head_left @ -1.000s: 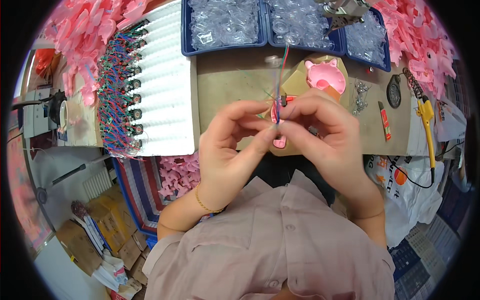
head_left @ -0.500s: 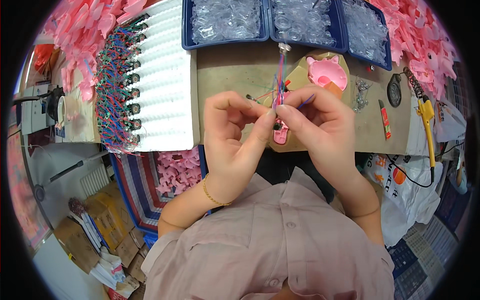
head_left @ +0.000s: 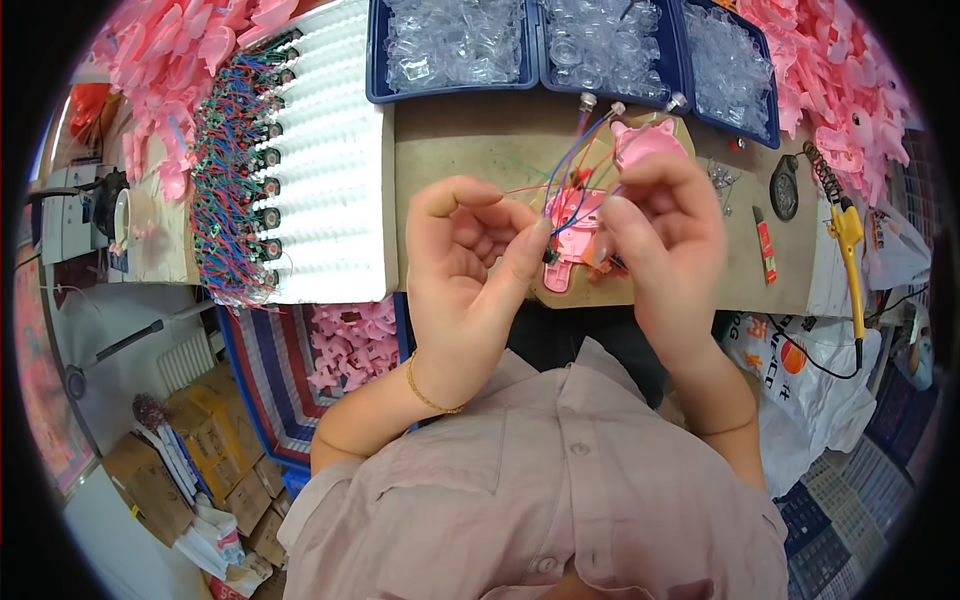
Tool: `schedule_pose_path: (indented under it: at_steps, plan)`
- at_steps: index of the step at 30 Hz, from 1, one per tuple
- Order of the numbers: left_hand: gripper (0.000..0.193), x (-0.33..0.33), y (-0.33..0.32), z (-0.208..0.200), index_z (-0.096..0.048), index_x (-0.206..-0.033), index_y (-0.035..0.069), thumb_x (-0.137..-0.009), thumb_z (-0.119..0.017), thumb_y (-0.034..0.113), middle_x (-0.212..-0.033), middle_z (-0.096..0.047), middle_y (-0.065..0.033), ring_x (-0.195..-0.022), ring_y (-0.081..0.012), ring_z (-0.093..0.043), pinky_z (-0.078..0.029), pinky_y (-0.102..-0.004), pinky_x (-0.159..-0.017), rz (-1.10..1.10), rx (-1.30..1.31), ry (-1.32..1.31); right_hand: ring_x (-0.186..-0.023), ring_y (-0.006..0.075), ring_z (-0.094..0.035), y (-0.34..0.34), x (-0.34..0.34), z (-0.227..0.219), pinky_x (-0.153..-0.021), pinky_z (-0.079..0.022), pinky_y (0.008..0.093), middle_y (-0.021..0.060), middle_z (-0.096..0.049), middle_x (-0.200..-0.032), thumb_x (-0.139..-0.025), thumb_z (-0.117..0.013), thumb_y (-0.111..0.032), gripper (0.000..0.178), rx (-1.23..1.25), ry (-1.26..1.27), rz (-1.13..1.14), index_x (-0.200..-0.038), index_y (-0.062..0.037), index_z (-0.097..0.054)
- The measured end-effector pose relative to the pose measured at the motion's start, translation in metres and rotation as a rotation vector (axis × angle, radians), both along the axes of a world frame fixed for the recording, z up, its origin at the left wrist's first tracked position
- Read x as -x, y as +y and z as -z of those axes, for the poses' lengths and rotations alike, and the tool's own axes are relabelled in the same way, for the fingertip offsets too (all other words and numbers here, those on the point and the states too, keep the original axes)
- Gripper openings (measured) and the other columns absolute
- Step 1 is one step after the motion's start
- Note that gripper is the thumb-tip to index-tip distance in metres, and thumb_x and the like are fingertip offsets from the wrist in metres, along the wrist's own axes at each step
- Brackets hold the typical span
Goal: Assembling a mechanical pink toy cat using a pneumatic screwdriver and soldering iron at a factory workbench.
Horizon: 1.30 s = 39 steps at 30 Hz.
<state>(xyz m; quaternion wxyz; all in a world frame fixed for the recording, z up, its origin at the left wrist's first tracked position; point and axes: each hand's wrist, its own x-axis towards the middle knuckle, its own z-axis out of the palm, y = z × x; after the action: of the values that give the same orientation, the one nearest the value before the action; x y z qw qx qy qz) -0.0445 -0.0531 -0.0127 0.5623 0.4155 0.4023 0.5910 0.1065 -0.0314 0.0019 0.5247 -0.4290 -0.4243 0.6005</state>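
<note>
My left hand pinches a bundle of thin coloured wires between thumb and forefinger. The wires fan upward, and small clear-tipped pieces show at their far ends. At the right, my right hand has its thumb and forefinger closed at a blue wire end, with the other fingers curled. Below and between the hands lies a pink plastic part with a narrow tab toward me and some red and orange bits about it. A pink rounded shell with ears sits just beyond my right hand, partly covered by it.
Blue trays of clear plastic parts line the back. White ridged foam at left carries bundled wired parts. Pink pieces pile at both far corners. At right are a red cutter knife, a dark oval object and a yellow soldering iron.
My right hand has moved right, away from the left. The gathered wires have spread apart, showing more of the pink part. My left hand keeps its pinch in nearly the same place.
</note>
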Motion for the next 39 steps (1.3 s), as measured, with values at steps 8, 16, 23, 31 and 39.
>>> schedule_pose_path:
  at_steps: [8,16,23,31,39]
  plan:
    - [0.03,0.001,-0.003,0.006,-0.049,-0.112,0.0,-0.086,-0.061,-0.005,-0.09,-0.06,-0.0109,-0.08,-0.0133,-0.06,-0.05,-0.0253,-0.072,-0.067,-0.251,0.263,-0.074,0.0056,-0.054,0.018,-0.008,-0.017,-0.064,-0.044,0.0194,0.0021,-0.06,-0.088,-0.084,-0.065,0.0,0.016,-0.134,-0.381,-0.172,-0.099,0.0006,-0.06]
    - [0.015,0.006,0.02,-0.01,-0.066,-0.096,0.0,-0.081,-0.063,-0.003,-0.094,-0.061,-0.0127,-0.082,-0.0209,-0.063,-0.051,-0.0273,-0.072,0.032,-0.18,0.601,-0.073,0.0163,-0.06,0.04,-0.01,-0.027,-0.061,-0.046,0.0254,0.0085,-0.062,-0.084,-0.079,-0.067,0.001,0.014,-0.743,-0.704,-0.186,-0.091,0.0017,-0.061]
    - [0.011,0.015,0.031,0.017,-0.066,-0.088,0.0,-0.077,-0.069,-0.001,-0.094,-0.062,-0.0106,-0.084,-0.0235,-0.059,-0.047,-0.0321,-0.075,-0.065,-0.203,0.794,-0.074,0.0263,-0.06,0.031,-0.018,-0.032,-0.062,-0.049,0.0321,0.0123,-0.057,-0.084,-0.075,-0.068,-0.001,0.017,-0.954,-0.748,-0.014,-0.089,-0.0005,-0.059]
    - [0.019,0.008,0.024,0.018,-0.067,-0.092,0.002,-0.074,-0.069,-0.004,-0.089,-0.065,-0.0105,-0.087,-0.027,-0.06,-0.047,-0.034,-0.077,0.145,-0.525,1.049,-0.073,0.008,-0.056,-0.061,-0.209,0.043,-0.065,-0.045,0.0217,0.0001,-0.061,-0.089,-0.088,-0.064,-0.019,0.029,0.108,-0.515,0.695,-0.111,-0.0022,-0.061]
    - [0.017,-0.001,0.02,0.028,-0.067,-0.088,0.008,-0.072,-0.073,0.008,-0.084,-0.065,-0.0051,-0.082,-0.0255,-0.059,-0.044,-0.0352,-0.075,0.234,-0.598,1.023,-0.108,0.0166,-0.054,-0.01,-0.321,0.022,-0.093,-0.042,0.0281,0.0086,-0.058,-0.121,-0.09,-0.063,-0.019,0.045,-0.296,-1.088,0.624,-0.131,-0.0028,-0.051]
